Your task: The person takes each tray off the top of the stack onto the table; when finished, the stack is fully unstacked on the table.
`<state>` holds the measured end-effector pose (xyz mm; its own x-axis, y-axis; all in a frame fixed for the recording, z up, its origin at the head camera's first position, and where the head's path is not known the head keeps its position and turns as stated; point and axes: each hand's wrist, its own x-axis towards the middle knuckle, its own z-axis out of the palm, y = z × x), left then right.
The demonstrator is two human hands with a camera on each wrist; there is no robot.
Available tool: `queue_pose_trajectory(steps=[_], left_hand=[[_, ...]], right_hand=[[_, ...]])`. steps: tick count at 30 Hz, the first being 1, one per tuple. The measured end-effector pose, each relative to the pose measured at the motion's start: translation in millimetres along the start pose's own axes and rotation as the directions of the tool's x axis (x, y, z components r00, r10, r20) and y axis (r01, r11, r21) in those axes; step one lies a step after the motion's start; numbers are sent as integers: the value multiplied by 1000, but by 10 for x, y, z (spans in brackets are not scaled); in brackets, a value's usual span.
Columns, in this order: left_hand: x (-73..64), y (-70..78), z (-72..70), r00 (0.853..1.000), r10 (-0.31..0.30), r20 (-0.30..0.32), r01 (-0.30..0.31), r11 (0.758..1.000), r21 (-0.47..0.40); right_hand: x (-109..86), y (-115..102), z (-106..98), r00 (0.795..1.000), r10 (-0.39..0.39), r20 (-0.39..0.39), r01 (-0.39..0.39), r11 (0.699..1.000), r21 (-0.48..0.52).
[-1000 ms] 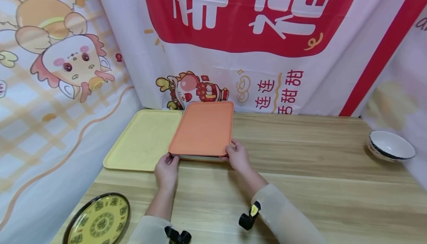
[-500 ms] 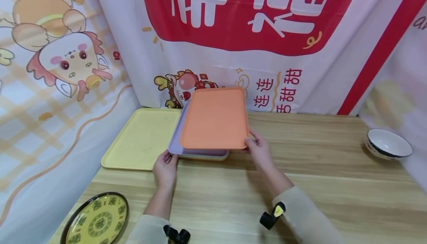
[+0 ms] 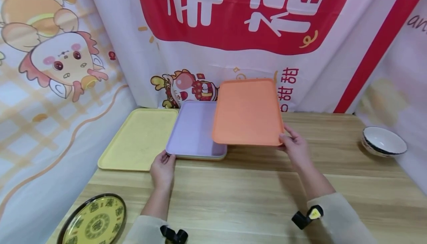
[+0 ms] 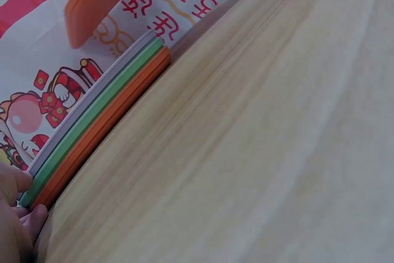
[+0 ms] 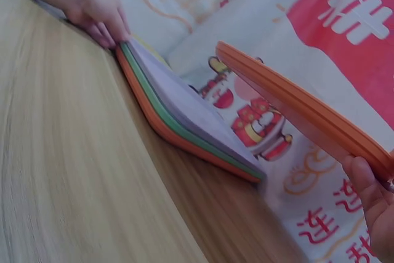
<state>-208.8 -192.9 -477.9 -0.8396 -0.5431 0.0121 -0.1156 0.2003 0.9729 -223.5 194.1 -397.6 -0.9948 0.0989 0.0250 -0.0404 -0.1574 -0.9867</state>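
My right hand (image 3: 297, 149) pinches an orange rectangular tray (image 3: 248, 112) by its near right corner. That tray hangs tilted in the air, its left edge overlapping the stack in the head view. Below it on the table lies a stack with a purple tray (image 3: 193, 129) on top. Under the purple one, the left wrist view shows a green tray (image 4: 92, 118) and, at the bottom, another orange tray (image 4: 104, 129). At the stack's near left corner, my left hand (image 3: 162, 171) grips the edge between thumb and fingers.
A yellow tray (image 3: 136, 140) lies flat just left of the stack. Closer to me at the left is a round dark-rimmed yellow plate (image 3: 96, 225). Far to the right stands a white bowl (image 3: 383, 142). A printed cloth (image 3: 233, 62) hangs behind the wooden table (image 3: 253, 195).
My right hand has lifted the orange tray off the stack and carried it rightward, uncovering the purple tray. My left hand has stayed at the stack's near left corner.
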Motion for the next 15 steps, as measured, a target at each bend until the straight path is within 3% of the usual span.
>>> queue_pose_trajectory(steps=[9,15], left_hand=[[-1,-8,5,1000,4,-9,-4,1000,-1],[-8,-3,5,1000,10,-10,-10,1000,3]], right_hand=[[-43,64,-543,1000,13,-3,-13,999,-37],[-15,232,-759,1000,5,14,-3,994,-107]])
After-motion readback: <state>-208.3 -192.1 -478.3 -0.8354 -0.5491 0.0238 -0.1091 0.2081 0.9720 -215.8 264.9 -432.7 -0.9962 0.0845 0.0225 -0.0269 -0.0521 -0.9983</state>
